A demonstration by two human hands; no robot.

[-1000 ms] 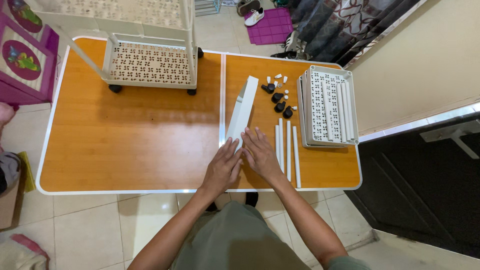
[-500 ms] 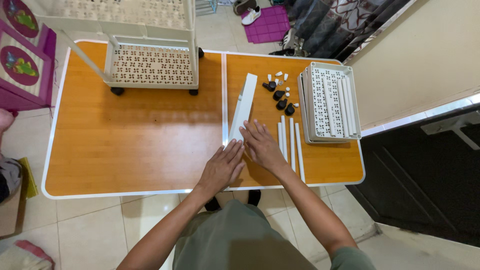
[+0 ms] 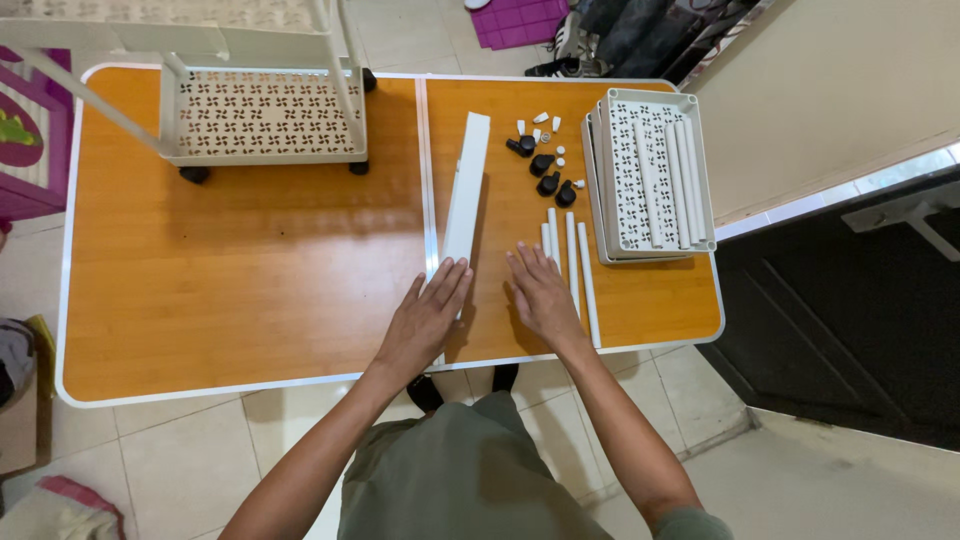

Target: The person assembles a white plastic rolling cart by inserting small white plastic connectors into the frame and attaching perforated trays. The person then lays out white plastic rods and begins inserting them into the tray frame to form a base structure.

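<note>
Here, white strip (image 3: 465, 188) touching left hand (image 3: 425, 320) fingers (image 3: 455, 277)

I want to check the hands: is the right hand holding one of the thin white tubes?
No, the right hand lies flat and open on the table beside the white tubes.

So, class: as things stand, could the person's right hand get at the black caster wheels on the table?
Probably yes. The right hand lies flat on the table, holding nothing, and the black caster wheels sit straight ahead of it. Only bare tabletop and the tips of the white rods lie between, low and to one side.
</note>
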